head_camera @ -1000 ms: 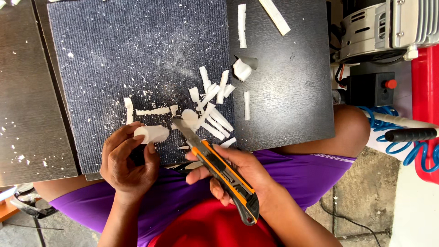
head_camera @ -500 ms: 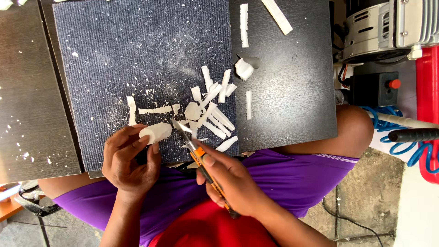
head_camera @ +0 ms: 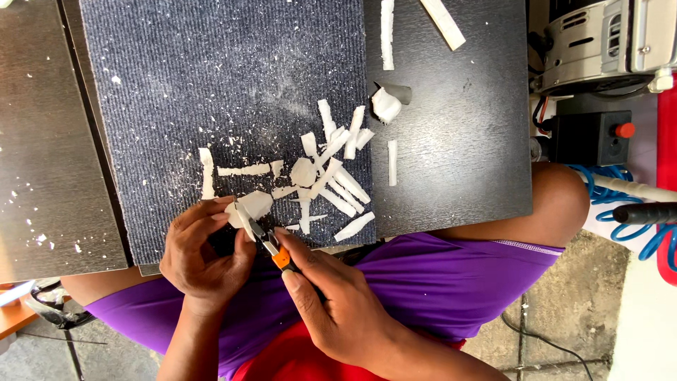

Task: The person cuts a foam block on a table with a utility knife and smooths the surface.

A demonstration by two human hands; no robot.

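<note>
My left hand grips a small white block at the near edge of a dark ribbed mat. My right hand holds an orange and black utility knife, its blade laid against the white block. Most of the knife handle is hidden inside my fist. Several white shavings lie scattered on the mat just beyond the block.
The mat lies on a black board across my lap. More white strips and a white lump rest on the board. An air compressor and a blue coiled hose stand at the right.
My right hand has turned and drawn the knife in, so the handle is now hidden in the fist. The blade has moved from above the shavings onto the white block.
</note>
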